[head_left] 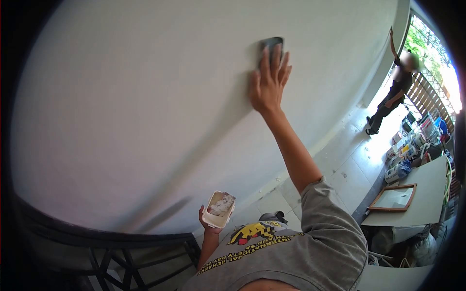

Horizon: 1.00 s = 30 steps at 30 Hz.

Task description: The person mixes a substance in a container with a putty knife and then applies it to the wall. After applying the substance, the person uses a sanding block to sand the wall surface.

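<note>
My right hand [270, 86] is raised against the pale wall [145, 97], its fingers laid over a dark, flat, rounded pad [273, 43]. The pad lies against the wall surface, mostly covered by the fingers, and the hand is slightly blurred. Lower down, my left hand [209, 228] grips a small white plastic tub [216, 220] from the side and below. A whitish paste or powder [221, 203] shows inside the tub, with a flat greyish piece at its upper end. The tub is held in front of my shirt, close to the wall.
A black metal railing [131, 262] runs along the lower left. At the right, another person [395, 89] stands with one arm raised to the wall. Paint buckets [407, 150], a wood-framed panel [394, 198] and a large board [429, 191] crowd the tiled floor [347, 169].
</note>
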Motion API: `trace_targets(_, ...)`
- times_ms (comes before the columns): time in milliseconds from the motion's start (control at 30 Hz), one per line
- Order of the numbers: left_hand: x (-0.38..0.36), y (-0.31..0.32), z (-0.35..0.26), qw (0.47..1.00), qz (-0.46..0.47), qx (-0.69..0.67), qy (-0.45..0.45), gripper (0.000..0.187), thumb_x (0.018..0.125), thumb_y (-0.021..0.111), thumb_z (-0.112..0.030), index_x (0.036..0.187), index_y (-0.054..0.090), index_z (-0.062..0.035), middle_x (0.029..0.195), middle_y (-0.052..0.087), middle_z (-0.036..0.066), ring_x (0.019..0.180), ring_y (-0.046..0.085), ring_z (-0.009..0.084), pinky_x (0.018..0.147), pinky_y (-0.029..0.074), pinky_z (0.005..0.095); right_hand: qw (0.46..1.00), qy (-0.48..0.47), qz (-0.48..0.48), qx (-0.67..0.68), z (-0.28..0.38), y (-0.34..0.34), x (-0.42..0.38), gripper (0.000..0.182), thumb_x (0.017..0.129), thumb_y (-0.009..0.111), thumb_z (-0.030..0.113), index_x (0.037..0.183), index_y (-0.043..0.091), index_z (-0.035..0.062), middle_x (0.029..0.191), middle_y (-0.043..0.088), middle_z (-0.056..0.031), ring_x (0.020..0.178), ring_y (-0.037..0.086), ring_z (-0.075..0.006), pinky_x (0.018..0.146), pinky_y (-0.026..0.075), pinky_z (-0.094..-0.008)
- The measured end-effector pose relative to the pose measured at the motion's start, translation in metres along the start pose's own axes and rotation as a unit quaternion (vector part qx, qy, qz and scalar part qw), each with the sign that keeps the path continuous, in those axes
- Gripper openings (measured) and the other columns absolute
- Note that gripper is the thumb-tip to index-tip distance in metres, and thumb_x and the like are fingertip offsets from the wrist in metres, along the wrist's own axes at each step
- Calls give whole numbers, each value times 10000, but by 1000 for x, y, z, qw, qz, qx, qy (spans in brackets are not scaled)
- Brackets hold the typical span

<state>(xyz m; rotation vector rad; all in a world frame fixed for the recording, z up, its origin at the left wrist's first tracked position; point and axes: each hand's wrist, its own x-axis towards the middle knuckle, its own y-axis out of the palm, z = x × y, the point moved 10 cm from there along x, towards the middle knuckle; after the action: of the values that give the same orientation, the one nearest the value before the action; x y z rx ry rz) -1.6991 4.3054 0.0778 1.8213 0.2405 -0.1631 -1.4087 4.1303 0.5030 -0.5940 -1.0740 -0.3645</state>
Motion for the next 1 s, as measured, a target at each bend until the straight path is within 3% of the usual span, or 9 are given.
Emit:
trace_targets(100,1,-7,-3,1000,-4,-5,-23,746,875,510,-626,1447,511,-147,1468,509,150,1318,501,437,1023,446,630,987,142,-37,66,-10,-9,21,681,1032,375,437,1619,154,172,1688,47,-135,1541,-51,-400,1189,-39,-631)
trace_targets(267,7,-25,-3,998,11,-29,-61,779,877,487,-635,1449,508,-106,1465,502,185,1323,487,458,1050,427,626,996,-82,20,17,69,28,-34,772,922,600,495,1588,285,264,1682,70,-140,1539,-63,-402,1165,-30,-699)
trace_targets(333,7,-27,-4,996,21,-40,-80,793,884,467,-636,1458,497,-89,1467,496,199,1323,484,470,1060,422,621,989,-130,45,-52,77,28,-46,719,944,563,510,1579,305,290,1681,99,-118,1539,-32,-403,1166,-16,-704)
trace_targets(433,4,-16,-6,994,53,-37,-93,789,888,460,-637,1459,498,-93,1464,502,194,1315,494,467,1060,425,616,993,-38,9,-108,36,15,-10,688,971,521,504,1583,292,287,1682,102,-105,1536,-21,-411,1163,-14,-708)
trace_targets(533,5,-19,-3,994,61,-39,-83,783,892,458,-631,1462,494,-95,1465,504,187,1313,500,459,1052,434,615,987,148,-58,29,-17,-11,26,656,1029,400,486,1608,216,241,1686,64,-121,1534,-25,-423,1163,-1,-698)
trace_targets(633,5,-25,-3,997,42,-39,-60,775,896,457,-622,1466,489,-98,1470,501,181,1318,500,451,1042,443,613,982,150,-79,86,-13,5,23,648,1043,347,490,1613,195,221,1688,41,-124,1535,-30,-422,1167,1,-689)
trace_targets(800,6,-23,-1,996,57,-55,-40,768,898,456,-615,1470,484,-104,1481,492,176,1333,490,442,1039,448,608,980,-182,71,-25,97,42,-59,697,905,616,511,1529,402,285,1686,34,-128,1533,-66,-422,1146,-55,-729)
trace_targets(867,9,-32,-2,998,44,-35,-31,746,896,463,-616,1455,502,-123,1468,506,166,1331,493,436,1033,451,607,980,-180,68,-58,97,44,-58,695,894,620,582,1521,391,388,1685,91,-66,1538,-55,-389,1137,-26,-759)
trace_targets(1000,6,-33,-3,999,16,-34,-19,704,888,490,-617,1416,550,-157,1436,539,154,1301,520,433,1015,458,608,1000,4,-26,2,45,20,16,701,969,559,453,1582,302,230,1688,67,-86,1533,-18,-420,1144,16,-735)
